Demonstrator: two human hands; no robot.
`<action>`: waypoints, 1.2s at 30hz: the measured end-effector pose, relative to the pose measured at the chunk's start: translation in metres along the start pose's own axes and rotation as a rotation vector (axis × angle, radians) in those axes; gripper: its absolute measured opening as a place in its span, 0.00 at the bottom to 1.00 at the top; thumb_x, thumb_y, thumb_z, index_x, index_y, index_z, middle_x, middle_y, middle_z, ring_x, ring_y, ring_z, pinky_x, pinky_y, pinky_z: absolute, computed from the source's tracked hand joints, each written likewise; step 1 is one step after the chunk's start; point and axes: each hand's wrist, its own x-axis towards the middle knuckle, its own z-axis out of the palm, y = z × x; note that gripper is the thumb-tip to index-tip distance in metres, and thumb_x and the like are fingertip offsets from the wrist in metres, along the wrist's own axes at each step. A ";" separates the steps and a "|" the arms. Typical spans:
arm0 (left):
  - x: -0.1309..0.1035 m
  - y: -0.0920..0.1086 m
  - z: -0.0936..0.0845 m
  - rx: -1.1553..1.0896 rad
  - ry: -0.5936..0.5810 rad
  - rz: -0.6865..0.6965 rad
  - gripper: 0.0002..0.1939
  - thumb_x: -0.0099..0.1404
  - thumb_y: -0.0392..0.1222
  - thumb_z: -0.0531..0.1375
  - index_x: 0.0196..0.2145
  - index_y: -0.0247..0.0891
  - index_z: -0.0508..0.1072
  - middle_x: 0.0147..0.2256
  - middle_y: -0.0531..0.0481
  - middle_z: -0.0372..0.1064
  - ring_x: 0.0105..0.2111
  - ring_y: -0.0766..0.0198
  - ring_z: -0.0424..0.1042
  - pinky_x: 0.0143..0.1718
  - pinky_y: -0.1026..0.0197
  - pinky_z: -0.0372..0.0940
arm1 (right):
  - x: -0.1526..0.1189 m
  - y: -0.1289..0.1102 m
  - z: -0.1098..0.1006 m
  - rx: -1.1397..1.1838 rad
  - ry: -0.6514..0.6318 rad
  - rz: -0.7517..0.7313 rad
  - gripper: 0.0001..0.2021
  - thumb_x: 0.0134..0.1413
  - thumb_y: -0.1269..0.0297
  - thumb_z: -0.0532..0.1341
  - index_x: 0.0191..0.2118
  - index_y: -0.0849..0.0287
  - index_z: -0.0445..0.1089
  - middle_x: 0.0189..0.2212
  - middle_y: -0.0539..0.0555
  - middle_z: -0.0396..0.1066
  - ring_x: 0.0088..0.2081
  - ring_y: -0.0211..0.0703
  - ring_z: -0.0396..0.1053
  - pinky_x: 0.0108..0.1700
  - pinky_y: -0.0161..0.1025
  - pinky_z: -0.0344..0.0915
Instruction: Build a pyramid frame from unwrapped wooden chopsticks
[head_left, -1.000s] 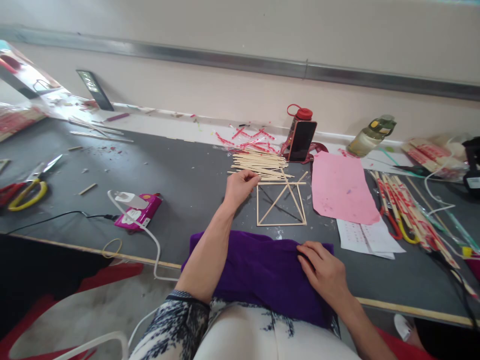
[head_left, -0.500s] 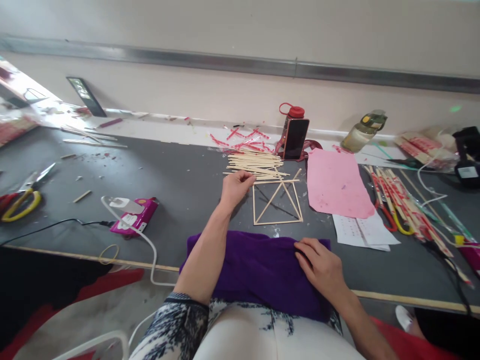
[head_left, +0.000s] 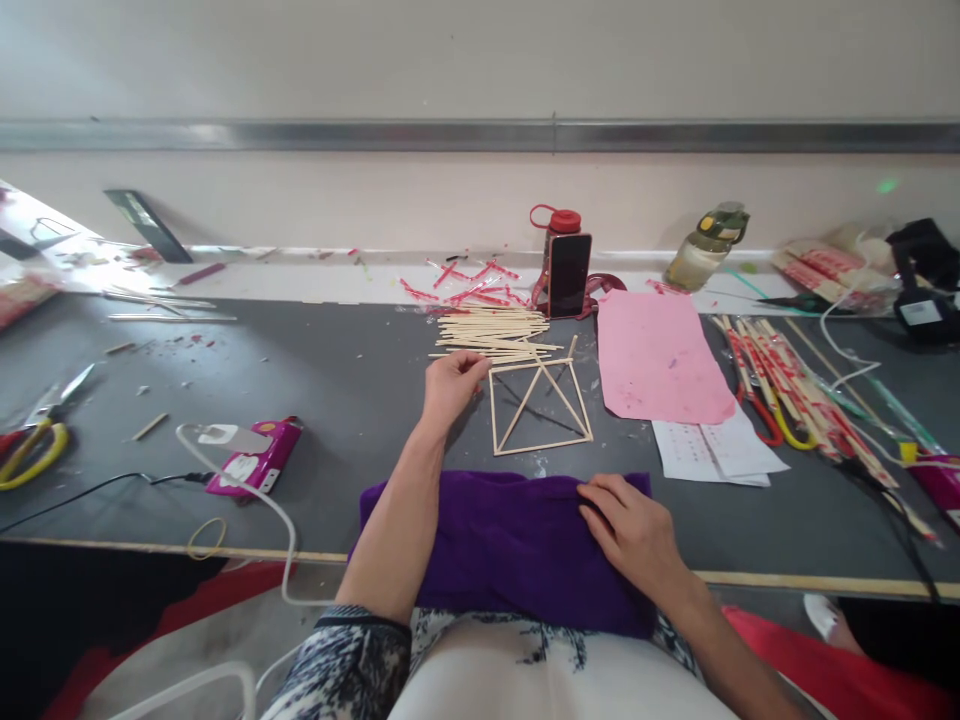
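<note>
- left hand (head_left: 452, 392) pinched at stick frame (head_left: 543, 446)'s corner, probably steadying it, can't tell if gripping
- right hand (head_left: 631, 528) loosely open, resting on purple cloth (head_left: 510, 545)
- loose sticks (head_left: 491, 326) just past left hand, handy reach

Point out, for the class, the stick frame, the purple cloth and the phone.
Stick frame (head_left: 544, 446), head view: on its near-side stick.
Purple cloth (head_left: 510, 540), head view: middle of its visible surface.
Phone (head_left: 570, 275), head view: on its dark screen.
</note>
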 end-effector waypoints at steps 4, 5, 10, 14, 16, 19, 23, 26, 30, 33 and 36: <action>0.001 -0.004 0.000 0.013 0.004 -0.002 0.14 0.55 0.50 0.60 0.29 0.35 0.74 0.22 0.53 0.69 0.19 0.70 0.65 0.23 0.67 0.59 | 0.001 0.000 0.000 0.006 -0.013 0.010 0.11 0.60 0.67 0.55 0.47 0.57 0.69 0.42 0.53 0.70 0.41 0.39 0.70 0.42 0.36 0.64; 0.002 -0.005 0.000 0.018 0.005 -0.004 0.14 0.55 0.50 0.60 0.29 0.36 0.74 0.22 0.53 0.69 0.19 0.70 0.65 0.23 0.67 0.59 | 0.001 0.001 0.000 0.010 -0.019 0.013 0.11 0.60 0.67 0.55 0.47 0.56 0.69 0.42 0.53 0.70 0.40 0.39 0.70 0.42 0.36 0.63; 0.002 -0.005 0.001 0.037 -0.004 -0.013 0.13 0.55 0.50 0.60 0.29 0.36 0.75 0.22 0.53 0.69 0.19 0.70 0.65 0.23 0.67 0.59 | 0.000 0.003 0.001 0.034 -0.046 0.026 0.11 0.61 0.67 0.55 0.46 0.55 0.70 0.42 0.53 0.70 0.39 0.39 0.70 0.41 0.36 0.63; 0.003 -0.006 0.003 0.054 -0.004 -0.024 0.14 0.55 0.50 0.60 0.29 0.36 0.75 0.22 0.54 0.68 0.19 0.70 0.65 0.22 0.67 0.59 | -0.001 0.003 0.002 0.058 -0.046 0.031 0.11 0.61 0.67 0.55 0.47 0.55 0.70 0.42 0.53 0.70 0.39 0.39 0.70 0.42 0.37 0.64; 0.004 -0.006 0.003 0.065 0.000 -0.029 0.14 0.55 0.50 0.60 0.29 0.36 0.75 0.21 0.54 0.68 0.18 0.70 0.65 0.22 0.67 0.59 | -0.002 0.004 0.003 0.065 -0.040 0.030 0.11 0.61 0.67 0.55 0.47 0.54 0.70 0.42 0.53 0.70 0.39 0.39 0.70 0.42 0.37 0.64; 0.004 -0.007 0.003 0.085 0.006 -0.024 0.14 0.55 0.50 0.59 0.29 0.36 0.75 0.21 0.54 0.68 0.18 0.70 0.65 0.23 0.66 0.59 | -0.002 0.005 0.004 0.067 -0.024 0.019 0.11 0.60 0.67 0.55 0.47 0.55 0.70 0.41 0.53 0.70 0.39 0.39 0.70 0.42 0.36 0.64; 0.005 -0.008 0.003 0.094 -0.004 -0.018 0.14 0.55 0.50 0.60 0.29 0.36 0.75 0.22 0.54 0.69 0.18 0.70 0.65 0.23 0.67 0.59 | -0.002 0.006 0.005 0.061 -0.018 0.011 0.11 0.61 0.66 0.55 0.47 0.54 0.70 0.41 0.53 0.71 0.38 0.39 0.71 0.41 0.36 0.65; 0.004 -0.007 0.003 0.094 -0.003 -0.027 0.14 0.55 0.50 0.60 0.29 0.35 0.75 0.22 0.54 0.68 0.18 0.70 0.65 0.23 0.67 0.59 | -0.001 0.005 0.004 0.056 -0.019 0.015 0.11 0.61 0.66 0.54 0.46 0.55 0.71 0.41 0.54 0.71 0.39 0.40 0.71 0.41 0.37 0.66; 0.004 -0.006 0.002 0.089 -0.002 -0.038 0.14 0.55 0.50 0.59 0.29 0.36 0.75 0.22 0.54 0.68 0.19 0.70 0.65 0.23 0.67 0.59 | 0.000 0.004 0.002 0.051 -0.015 0.002 0.12 0.61 0.66 0.53 0.46 0.56 0.71 0.41 0.55 0.71 0.38 0.40 0.71 0.40 0.37 0.66; 0.004 -0.005 0.002 0.082 -0.004 -0.045 0.14 0.55 0.50 0.60 0.29 0.36 0.75 0.22 0.54 0.69 0.19 0.70 0.65 0.23 0.67 0.60 | -0.001 0.004 0.003 0.042 -0.023 0.000 0.11 0.62 0.66 0.54 0.46 0.56 0.70 0.41 0.55 0.71 0.38 0.40 0.71 0.40 0.37 0.66; 0.003 -0.005 0.002 0.072 -0.003 -0.044 0.14 0.55 0.50 0.60 0.29 0.36 0.75 0.22 0.54 0.68 0.19 0.70 0.65 0.23 0.67 0.59 | -0.001 0.005 0.003 0.033 -0.031 0.003 0.11 0.61 0.66 0.54 0.46 0.56 0.70 0.41 0.54 0.71 0.38 0.40 0.71 0.40 0.37 0.65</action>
